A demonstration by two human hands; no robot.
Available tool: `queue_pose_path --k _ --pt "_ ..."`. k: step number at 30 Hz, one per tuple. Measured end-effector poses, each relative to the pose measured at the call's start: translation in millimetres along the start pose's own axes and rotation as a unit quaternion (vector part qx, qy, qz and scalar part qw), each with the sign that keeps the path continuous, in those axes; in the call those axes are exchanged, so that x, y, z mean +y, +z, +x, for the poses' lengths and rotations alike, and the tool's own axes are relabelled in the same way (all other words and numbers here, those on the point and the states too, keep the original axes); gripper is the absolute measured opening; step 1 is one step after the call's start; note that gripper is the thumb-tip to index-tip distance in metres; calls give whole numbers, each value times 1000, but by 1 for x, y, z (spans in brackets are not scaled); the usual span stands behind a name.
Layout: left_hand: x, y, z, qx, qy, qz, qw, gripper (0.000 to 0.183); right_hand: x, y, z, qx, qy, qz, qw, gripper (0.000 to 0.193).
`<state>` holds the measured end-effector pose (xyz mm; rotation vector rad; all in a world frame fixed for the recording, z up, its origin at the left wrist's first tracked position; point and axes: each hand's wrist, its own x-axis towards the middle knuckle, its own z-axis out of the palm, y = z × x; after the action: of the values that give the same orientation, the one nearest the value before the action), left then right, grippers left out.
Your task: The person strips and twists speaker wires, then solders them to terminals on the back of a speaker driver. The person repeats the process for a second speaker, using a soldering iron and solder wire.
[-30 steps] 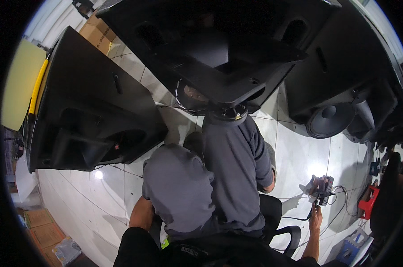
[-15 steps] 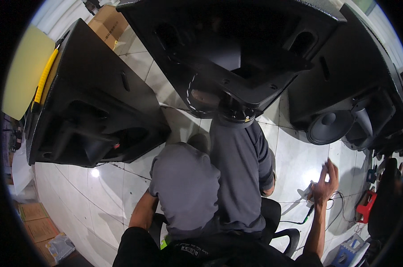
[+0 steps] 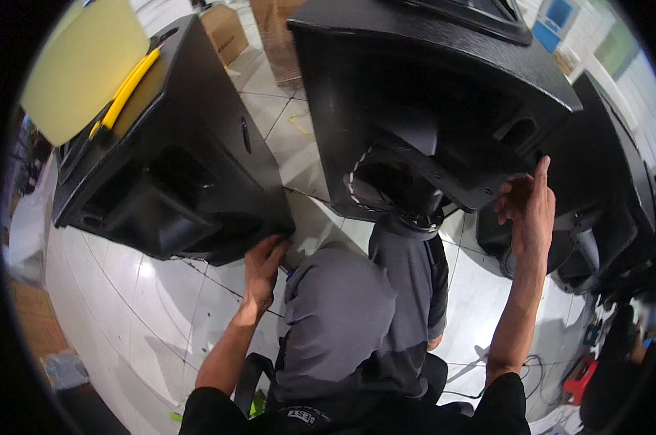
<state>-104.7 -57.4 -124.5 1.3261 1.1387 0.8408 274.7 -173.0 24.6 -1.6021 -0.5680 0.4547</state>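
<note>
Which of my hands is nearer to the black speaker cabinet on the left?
Your left hand: its fingers are at the lower right corner of the left speaker cabinet. Your right hand is well off to its right, beyond the middle cabinet's horn.

A black horn plate point(image 3: 460, 183) juts, tilted, from the black middle cabinet point(image 3: 415, 87), near its lower front edge; a round driver point(image 3: 419, 222) sits beneath; the black left cabinet point(image 3: 197, 138) stands angled on the tiled floor point(image 3: 161, 304).
</note>
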Motion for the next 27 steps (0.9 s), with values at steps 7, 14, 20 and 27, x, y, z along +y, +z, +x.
queue_pose_path --k 7,14,20,27 --pt "167 84 37 -160 71 -169 970 49 -14 4 21 -39 164 217 962 17" --pt "195 112 51 -221 26 -92 971 38 -13 -27 -44 -83 58 210 972 16" --pt "201 115 21 -312 289 27 905 27 26 -71 -92 -254 22 72 964 45" --pt "221 145 -9 -347 578 171 719 36 51 -58 -95 -136 -10 -37 990 26"
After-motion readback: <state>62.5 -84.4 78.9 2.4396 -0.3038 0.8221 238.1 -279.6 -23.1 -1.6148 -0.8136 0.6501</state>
